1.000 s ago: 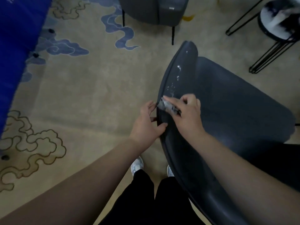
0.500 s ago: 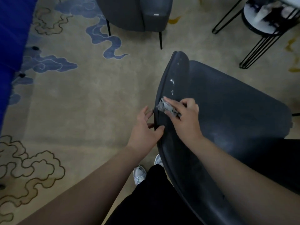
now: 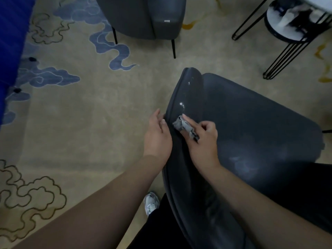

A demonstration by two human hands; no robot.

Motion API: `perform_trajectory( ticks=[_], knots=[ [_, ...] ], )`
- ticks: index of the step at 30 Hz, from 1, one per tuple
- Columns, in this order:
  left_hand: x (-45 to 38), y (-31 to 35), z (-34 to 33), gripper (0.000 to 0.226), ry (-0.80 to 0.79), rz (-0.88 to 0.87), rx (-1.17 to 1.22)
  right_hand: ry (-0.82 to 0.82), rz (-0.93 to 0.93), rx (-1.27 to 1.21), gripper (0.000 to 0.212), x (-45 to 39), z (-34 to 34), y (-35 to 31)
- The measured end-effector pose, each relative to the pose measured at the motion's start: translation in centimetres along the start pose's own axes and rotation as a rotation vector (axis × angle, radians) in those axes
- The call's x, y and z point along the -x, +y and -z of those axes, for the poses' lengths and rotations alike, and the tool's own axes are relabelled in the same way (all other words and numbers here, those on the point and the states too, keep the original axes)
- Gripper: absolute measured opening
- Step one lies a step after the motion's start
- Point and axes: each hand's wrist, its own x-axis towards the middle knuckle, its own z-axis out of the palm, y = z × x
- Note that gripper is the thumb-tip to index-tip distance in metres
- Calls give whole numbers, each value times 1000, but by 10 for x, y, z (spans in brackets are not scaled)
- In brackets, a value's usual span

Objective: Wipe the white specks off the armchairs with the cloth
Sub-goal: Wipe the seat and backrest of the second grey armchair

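Step in hand: wiping the specks off the rounded top edge of the near armchair [image 3: 251, 133], judged about partway done on this chair.
How to do it well: press the cloth [image 3: 185, 127] flat on the dark surface and stroke along the edge toward the far end, so the specks lift off rather than smear; brace the chair so it does not shift.
Right hand [image 3: 203, 141]: fingers curled round the bunched grey cloth, forefinger stretched over it, pressing it onto the edge.
Left hand [image 3: 157, 137]: fingers fairly straight, resting against the outer side of the chair's edge, holding nothing.
White specks [image 3: 181, 104]: on the edge just beyond the cloth; a smaller one [image 3: 189, 83] farther along, near the tip.
Second armchair [image 3: 143, 17]: well apart, at the top of the view; specks on it cannot be made out.
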Motion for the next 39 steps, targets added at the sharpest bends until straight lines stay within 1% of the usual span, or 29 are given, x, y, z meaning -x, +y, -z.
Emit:
perform_trajectory(
  ticks=[4,7,10,12,14,16,19,21,25,28,30,33,34,36,39],
  knots=[
    [1,4,-12,44,112,-39,-139,-20,110,69,47,-40,-7,0],
    [-1,1,-15,46,186,-64,-269,-5,94,73,46,-64,-13,1],
    [-3,2,-15,45,178,-65,-408,12,106,73,48,-54,-11,3],
    [-3,4,-15,44,156,-53,-448,-19,112,34,48,-40,-8,5],
    [-5,5,-16,45,147,-31,-453,-50,135,28,47,-39,-5,7],
    [-5,5,-17,45,145,-25,-454,-37,167,73,46,-58,-8,9],
    [-5,5,-18,44,143,-28,-441,25,107,61,46,-97,-17,11],
    [-4,5,-18,44,136,-27,-434,52,86,49,47,-102,-18,11],
    [-4,8,-18,44,130,-16,-422,-15,198,58,57,-69,-10,13],
    [-5,7,-18,45,138,-2,-426,-65,239,90,54,-80,-11,16],
    [-5,7,-18,46,127,3,-419,-45,194,104,50,-106,-17,15],
    [-5,7,-18,47,117,3,-428,11,71,58,43,-130,-21,10],
    [-5,7,-17,47,117,0,-430,20,68,54,44,-126,-21,9],
    [-5,5,-17,47,127,-10,-419,9,123,62,48,-107,-17,9],
    [-5,6,-17,47,132,-25,-412,-27,183,42,47,-85,-15,13]
  ],
)
